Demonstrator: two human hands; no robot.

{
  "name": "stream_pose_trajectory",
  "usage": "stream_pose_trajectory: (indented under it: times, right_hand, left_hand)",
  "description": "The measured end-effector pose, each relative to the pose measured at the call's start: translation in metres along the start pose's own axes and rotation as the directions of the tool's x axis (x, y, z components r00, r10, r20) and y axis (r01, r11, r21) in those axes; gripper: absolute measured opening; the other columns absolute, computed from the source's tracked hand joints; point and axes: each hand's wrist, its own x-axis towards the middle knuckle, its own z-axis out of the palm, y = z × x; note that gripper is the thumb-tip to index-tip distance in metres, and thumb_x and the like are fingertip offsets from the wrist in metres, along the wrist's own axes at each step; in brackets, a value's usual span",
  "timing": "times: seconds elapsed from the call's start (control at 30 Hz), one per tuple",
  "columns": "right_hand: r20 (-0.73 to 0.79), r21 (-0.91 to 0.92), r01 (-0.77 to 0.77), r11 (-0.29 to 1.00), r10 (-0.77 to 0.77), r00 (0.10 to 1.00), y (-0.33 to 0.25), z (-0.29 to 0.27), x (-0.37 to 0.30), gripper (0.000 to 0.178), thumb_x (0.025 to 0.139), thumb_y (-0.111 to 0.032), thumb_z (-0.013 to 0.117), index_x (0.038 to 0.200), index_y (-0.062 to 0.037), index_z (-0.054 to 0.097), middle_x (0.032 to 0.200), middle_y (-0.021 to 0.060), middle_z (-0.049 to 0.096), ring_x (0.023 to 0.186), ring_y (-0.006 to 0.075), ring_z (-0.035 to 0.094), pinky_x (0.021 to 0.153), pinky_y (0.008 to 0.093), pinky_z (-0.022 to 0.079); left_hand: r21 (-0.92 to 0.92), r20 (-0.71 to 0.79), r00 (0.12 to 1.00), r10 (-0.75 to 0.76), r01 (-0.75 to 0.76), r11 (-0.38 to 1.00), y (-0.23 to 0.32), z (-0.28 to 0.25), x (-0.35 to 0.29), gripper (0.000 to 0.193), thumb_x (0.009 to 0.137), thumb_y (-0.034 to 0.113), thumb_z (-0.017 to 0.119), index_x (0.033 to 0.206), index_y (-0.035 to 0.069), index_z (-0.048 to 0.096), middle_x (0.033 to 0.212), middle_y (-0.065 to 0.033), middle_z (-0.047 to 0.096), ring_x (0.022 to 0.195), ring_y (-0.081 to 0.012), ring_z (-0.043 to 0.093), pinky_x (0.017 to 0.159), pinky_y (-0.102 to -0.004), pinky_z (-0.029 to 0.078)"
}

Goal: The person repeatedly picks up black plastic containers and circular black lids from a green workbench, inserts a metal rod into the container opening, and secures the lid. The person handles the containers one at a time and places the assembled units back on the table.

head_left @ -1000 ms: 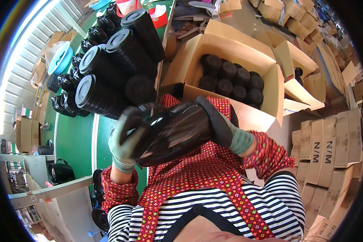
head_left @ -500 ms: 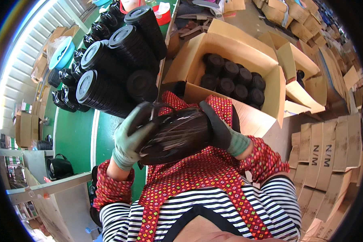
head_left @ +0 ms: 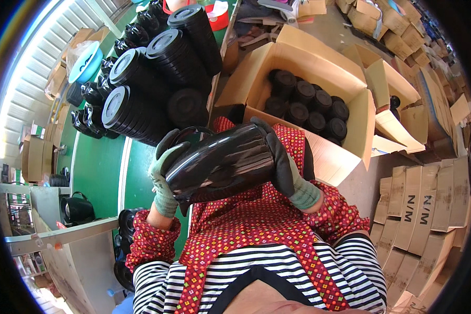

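Note:
A glossy black jug lies on its side in front of my chest, with its thin curved handle at the top. My left hand, in a grey-green glove with dark fingers, grips its left, spouted end. My right hand, gloved alike, is wrapped round the other end, thumb side against the wall. Just beyond, on the green table, stand tall stacks of round black lids, leaning close together. Several shiny black jugs stand in a row to their left.
An open carton at the right holds several black cylindrical pieces. Another open carton is beside it. Flattened cartons stack at the far right. A blue basin and red container sit farther off. A metal rail runs at left.
The jug has turned in my hands, and its blurred surface is now sharp, with the handle standing up. My left hand has shifted toward the jug's end.

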Motion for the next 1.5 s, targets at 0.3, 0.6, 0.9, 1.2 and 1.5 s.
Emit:
stream_pose_trajectory:
  times: [0.3, 0.6, 0.9, 1.2, 1.5]
  right_hand:
    - [0.798, -0.495, 0.795, 0.352, -0.180, 0.576, -0.097, 0.028, 0.003, 0.113, 0.068, -0.066, 0.086, 0.160, -0.0159, 0.043, 0.165, 0.0356, 0.024, 0.151, 0.0604, 0.023, 0.118, 0.0686, 0.024]
    - [0.271, -0.671, 0.432, 0.602, -0.343, 0.899, -0.049, 0.013, -0.020, 0.083, 0.091, -0.042, 0.073, 0.156, 0.0012, 0.043, 0.159, 0.0251, 0.041, 0.148, 0.0424, 0.039, 0.123, 0.0512, 0.029]
    - [0.156, -0.381, 0.060, 0.923, 0.001, 0.988, -0.072, -0.066, 0.049, 0.076, 0.091, -0.048, 0.070, 0.144, 0.0049, 0.059, 0.132, 0.0145, 0.068, 0.121, 0.0228, 0.065, 0.108, 0.0365, 0.049]
    - [0.387, -0.535, -0.195, 0.822, 0.443, 0.809, -0.018, -0.075, 0.077, 0.050, 0.096, -0.033, 0.071, 0.131, 0.0017, 0.070, 0.122, 0.0100, 0.074, 0.115, 0.0190, 0.067, 0.105, 0.0329, 0.049]
    - [0.305, -0.617, 0.065, 0.784, 0.162, 0.939, -0.022, -0.049, 0.045, 0.051, 0.100, -0.019, 0.065, 0.149, -0.0069, 0.056, 0.153, 0.0143, 0.055, 0.144, 0.0307, 0.049, 0.121, 0.0407, 0.037]
  left_hand:
    - [-0.656, 0.535, 0.828, -0.167, 0.532, 0.536, -0.054, 0.066, -0.054, 0.061, 0.097, 0.023, 0.072, 0.148, 0.001, 0.048, 0.154, -0.0193, 0.049, 0.131, -0.0321, 0.059, 0.116, -0.0472, 0.047]
    - [-0.643, 0.576, 0.812, -0.099, 0.524, 0.559, -0.105, 0.087, -0.065, 0.068, 0.105, 0.028, 0.065, 0.162, 0.008, 0.034, 0.165, -0.0180, 0.038, 0.136, -0.0314, 0.057, 0.118, -0.0477, 0.046]
    - [-0.270, 0.453, 0.871, -0.190, 0.337, 0.902, -0.055, 0.082, -0.076, 0.082, 0.091, 0.012, 0.079, 0.160, 0.003, 0.037, 0.158, -0.0175, 0.049, 0.139, -0.0255, 0.053, 0.115, -0.0406, 0.045]
    - [0.721, 0.075, 0.907, -0.414, 0.237, 0.651, -0.156, -0.078, -0.108, 0.108, 0.080, 0.015, 0.085, 0.168, 0.020, 0.023, 0.153, -0.0261, 0.044, 0.126, -0.0452, 0.058, 0.104, -0.0485, 0.052]
    - [0.221, 0.028, 0.960, -0.278, 0.266, 0.939, -0.029, -0.045, -0.057, 0.055, 0.088, -0.004, 0.072, 0.142, 0.001, 0.063, 0.111, -0.0240, 0.071, 0.094, -0.0380, 0.073, 0.081, -0.0386, 0.057]
